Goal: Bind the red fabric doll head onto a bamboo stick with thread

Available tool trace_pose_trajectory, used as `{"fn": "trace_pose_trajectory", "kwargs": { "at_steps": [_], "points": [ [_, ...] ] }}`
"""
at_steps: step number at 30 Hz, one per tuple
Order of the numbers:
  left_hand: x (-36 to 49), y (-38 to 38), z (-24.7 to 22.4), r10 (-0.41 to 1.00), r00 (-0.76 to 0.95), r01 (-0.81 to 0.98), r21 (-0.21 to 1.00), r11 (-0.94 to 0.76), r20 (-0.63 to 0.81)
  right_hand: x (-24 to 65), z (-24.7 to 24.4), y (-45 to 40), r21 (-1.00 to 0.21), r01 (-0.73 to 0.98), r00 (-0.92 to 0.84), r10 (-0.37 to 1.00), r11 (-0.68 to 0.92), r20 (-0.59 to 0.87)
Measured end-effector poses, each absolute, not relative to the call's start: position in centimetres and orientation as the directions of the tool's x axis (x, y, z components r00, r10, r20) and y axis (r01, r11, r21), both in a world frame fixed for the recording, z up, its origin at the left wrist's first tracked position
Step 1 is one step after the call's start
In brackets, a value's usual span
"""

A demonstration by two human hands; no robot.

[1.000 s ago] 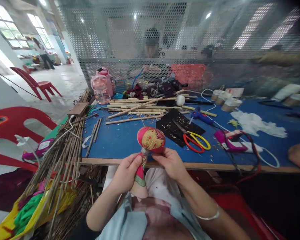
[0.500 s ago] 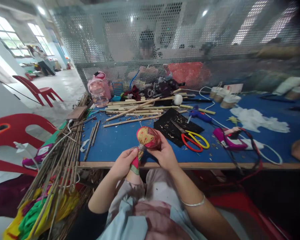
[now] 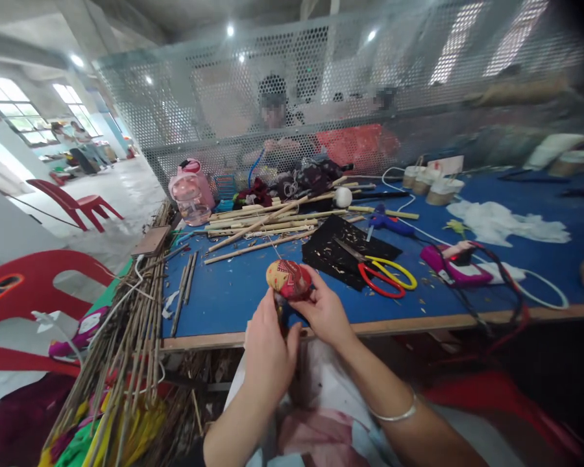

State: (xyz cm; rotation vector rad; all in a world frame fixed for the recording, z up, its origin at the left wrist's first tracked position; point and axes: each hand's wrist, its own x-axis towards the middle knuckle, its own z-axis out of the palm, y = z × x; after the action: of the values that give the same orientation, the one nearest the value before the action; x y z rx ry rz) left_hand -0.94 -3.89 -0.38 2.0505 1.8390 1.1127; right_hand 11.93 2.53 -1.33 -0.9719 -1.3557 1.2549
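A ball wrapped in patterned red and yellow cloth [image 3: 288, 279] is held above the front edge of the blue table [image 3: 209, 311]. My right hand [image 3: 325, 310] grips its right side, thumb below and fingers round the back. My left hand [image 3: 271, 344] is curled at its lower left, fingertips against the cloth; its back hides the gathered underside and the cloth tail. A thin thread runs up from the ball toward the sticks. Right of my hands, scissors with red and yellow handles [image 3: 387, 275] lie partly on a black cloth sheet [image 3: 343, 243].
Pale sticks [image 3: 272, 224] lie in a pile behind the ball, with a white ball [image 3: 342, 197] among them. A blue glue gun [image 3: 389, 222], purple power strip [image 3: 460, 267] and white plastic [image 3: 511, 222] are at right. Long twigs [image 3: 136, 337] stand left. A person sits behind the perforated screen [image 3: 185, 91].
My left hand has turned upward from pinching the cloth neck to lying beside the ball, so the cloth tail is now hidden. The ball has tilted and sits slightly lower in view.
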Motion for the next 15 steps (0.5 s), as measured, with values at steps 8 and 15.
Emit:
{"fn": "trace_pose_trajectory", "kwargs": {
  "at_steps": [8,15],
  "points": [
    [-2.4,-3.5,-1.2,0.960,-0.053,0.852,0.513,-0.099,0.274,12.1,-0.2,1.9,-0.962,0.174,-0.096,0.976,0.208,0.194],
    [-2.4,-3.1,0.9,0.979,-0.071,0.684,0.724,-0.090,0.189,12.1,1.2,0.6,-0.917,0.335,0.007,0.973,0.215,0.230]
  ]
}}
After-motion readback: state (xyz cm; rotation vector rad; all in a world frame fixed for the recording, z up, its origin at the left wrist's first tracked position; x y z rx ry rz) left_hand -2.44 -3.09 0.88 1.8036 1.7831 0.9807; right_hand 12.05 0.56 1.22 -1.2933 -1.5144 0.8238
